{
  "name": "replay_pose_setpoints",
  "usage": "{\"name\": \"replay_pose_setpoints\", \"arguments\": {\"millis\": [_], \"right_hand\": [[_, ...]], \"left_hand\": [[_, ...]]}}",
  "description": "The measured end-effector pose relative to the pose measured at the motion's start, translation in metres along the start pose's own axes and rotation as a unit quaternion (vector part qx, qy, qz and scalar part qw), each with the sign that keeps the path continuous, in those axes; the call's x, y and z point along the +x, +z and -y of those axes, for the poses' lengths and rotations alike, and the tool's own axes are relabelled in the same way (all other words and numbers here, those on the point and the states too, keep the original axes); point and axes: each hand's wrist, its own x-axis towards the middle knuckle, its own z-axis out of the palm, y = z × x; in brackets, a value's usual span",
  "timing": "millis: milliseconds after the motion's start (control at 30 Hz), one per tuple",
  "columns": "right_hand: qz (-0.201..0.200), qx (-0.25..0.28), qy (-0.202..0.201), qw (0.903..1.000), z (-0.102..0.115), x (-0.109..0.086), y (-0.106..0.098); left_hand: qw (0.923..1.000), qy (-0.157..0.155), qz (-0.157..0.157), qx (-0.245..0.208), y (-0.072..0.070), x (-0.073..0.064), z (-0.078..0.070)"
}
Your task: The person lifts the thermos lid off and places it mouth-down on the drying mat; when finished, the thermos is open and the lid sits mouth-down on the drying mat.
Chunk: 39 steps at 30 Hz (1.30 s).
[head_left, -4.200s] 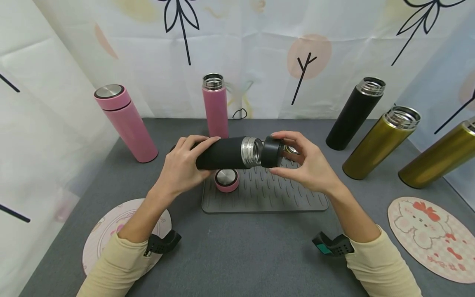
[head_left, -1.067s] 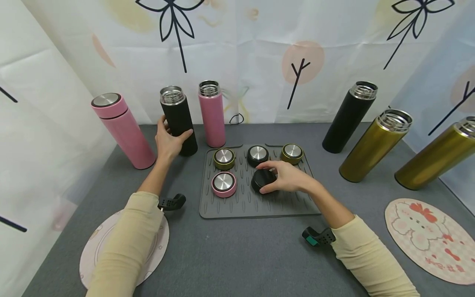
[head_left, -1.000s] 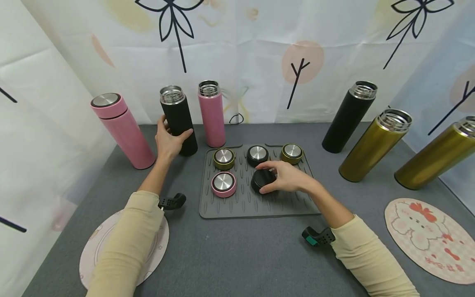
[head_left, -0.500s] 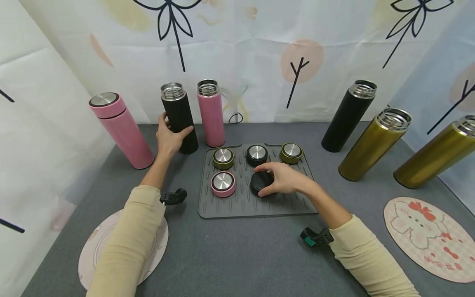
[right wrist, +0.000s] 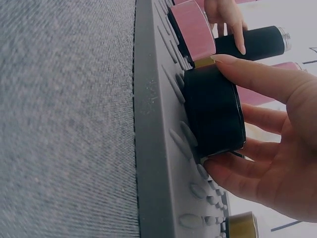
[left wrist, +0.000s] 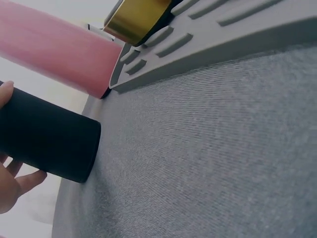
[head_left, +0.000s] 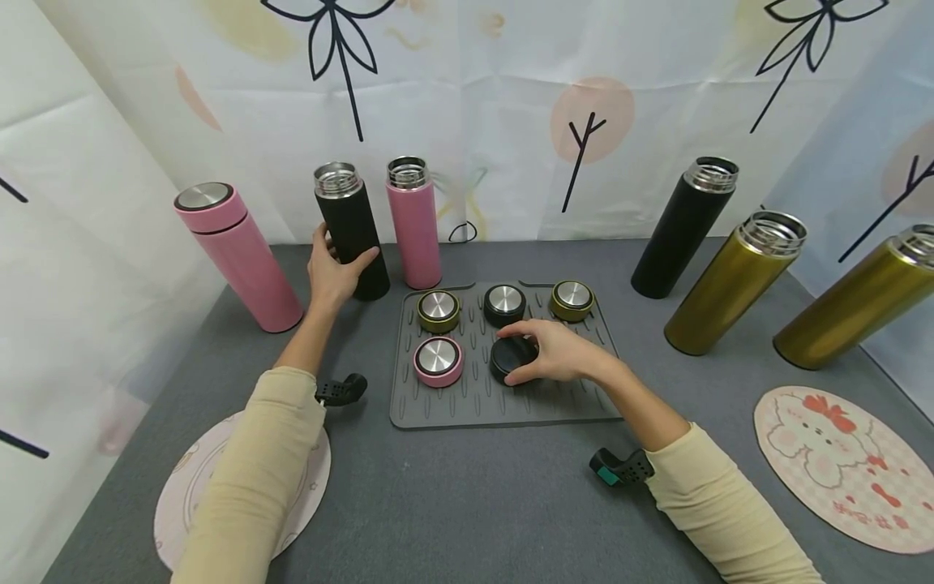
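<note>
My left hand (head_left: pixel 332 274) grips an uncapped black thermos bottle (head_left: pixel 354 231) by its lower half, at the back left of the table. The bottle is upright, its steel mouth facing up; in the left wrist view the lower end of the black thermos bottle (left wrist: pixel 54 139) is at the grey cloth. On the grey ridged mat (head_left: pixel 438 414), my right hand (head_left: pixel 558 350) pinches a black bottle lid (head_left: pixel 511 359) between thumb and fingers. The lid's plain dark side faces up. In the right wrist view the black bottle lid (right wrist: pixel 213 111) sits on the ridges.
Other lids share the mat: pink (head_left: pixel 438 362), black (head_left: pixel 504 304), and olive-gold ones (head_left: pixel 439 311). A capped pink bottle (head_left: pixel 237 255) and an open pink bottle (head_left: pixel 413 227) flank the held one. Open black (head_left: pixel 682 231) and gold bottles (head_left: pixel 733 284) stand right. Round placemats (head_left: pixel 846 470) lie either side.
Earlier, both hands held the black bottle sideways above the mat, its lid at the mouth. The left hand has since set it upright back left; the right brought the lid down. Recently, hardly any motion.
</note>
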Motion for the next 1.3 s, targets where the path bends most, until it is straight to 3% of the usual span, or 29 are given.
{"name": "replay_pose_setpoints", "arguments": {"millis": [233, 400, 800, 1100, 1300], "right_hand": [[-0.009, 0.015, -0.002, 0.9998, 0.0, 0.0, 0.0], [-0.015, 0.016, 0.002, 0.9998, 0.0, 0.0, 0.001], [-0.013, 0.016, -0.02, 0.9996, -0.002, -0.001, 0.001], [-0.023, 0.011, -0.021, 0.9994, -0.003, 0.0, 0.003], [-0.018, 0.044, -0.003, 0.9989, -0.002, -0.003, -0.002]], "left_hand": [[0.9998, 0.008, -0.018, -0.007, 0.001, -0.006, 0.001], [0.9996, 0.007, -0.013, -0.023, -0.002, -0.015, 0.003], [0.9974, -0.052, 0.023, -0.044, -0.016, -0.046, 0.004], [0.9966, -0.04, -0.001, -0.072, -0.028, -0.069, -0.001], [0.9935, -0.048, 0.028, -0.1, -0.036, -0.082, -0.003]]}}
